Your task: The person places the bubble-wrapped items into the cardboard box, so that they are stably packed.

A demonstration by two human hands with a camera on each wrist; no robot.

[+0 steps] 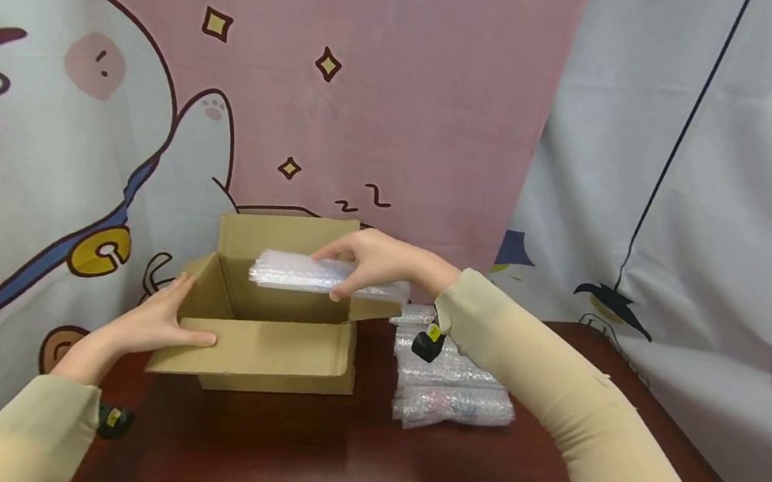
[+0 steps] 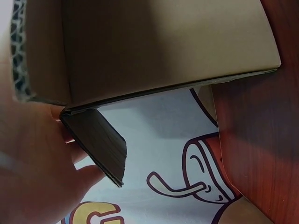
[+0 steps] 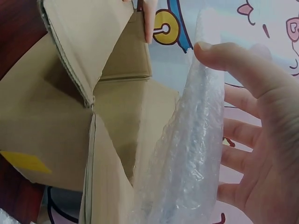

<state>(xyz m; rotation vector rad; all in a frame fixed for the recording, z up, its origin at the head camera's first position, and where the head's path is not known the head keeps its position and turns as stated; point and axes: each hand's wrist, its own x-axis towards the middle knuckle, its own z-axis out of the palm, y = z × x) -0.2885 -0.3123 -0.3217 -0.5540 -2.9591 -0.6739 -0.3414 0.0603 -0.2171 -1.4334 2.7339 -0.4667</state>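
Note:
An open cardboard box (image 1: 271, 350) stands on the table with its flaps spread. My left hand (image 1: 149, 323) grips its left front corner, thumb over the front flap (image 1: 264, 344) and fingers along the left flap (image 2: 96, 140). Above the box opening, my right hand (image 1: 378, 262) holds a long bubble-wrapped package (image 1: 288, 272) lying level. In the right wrist view the thumb is on one side of the package (image 3: 191, 140) and the fingers are on the other. What is wrapped inside cannot be made out, and the box's floor is mostly hidden.
Several more bubble-wrapped packages (image 1: 450, 406) lie side by side on the dark red table (image 1: 364, 472), right of the box. A cartoon-printed cloth (image 1: 400, 95) hangs behind. The box's right flap (image 1: 375, 308) sticks out toward those packages.

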